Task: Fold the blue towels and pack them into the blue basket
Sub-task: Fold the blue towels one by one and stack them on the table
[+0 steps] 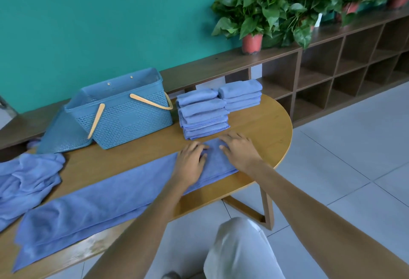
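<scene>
At the near edge of the oval wooden table, a long blue microfibre towel, folded into a strip, runs from near left to far right. Both arms reach forward; the left hand and right hand press flat on its right end, fingers spread, gripping nothing. Beyond sit two stacks of folded blue towels, the blue perforated plastic basket, and a crumpled towel heap at left.

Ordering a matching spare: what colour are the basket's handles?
Light tan handles on the blue basket; head view.
</scene>
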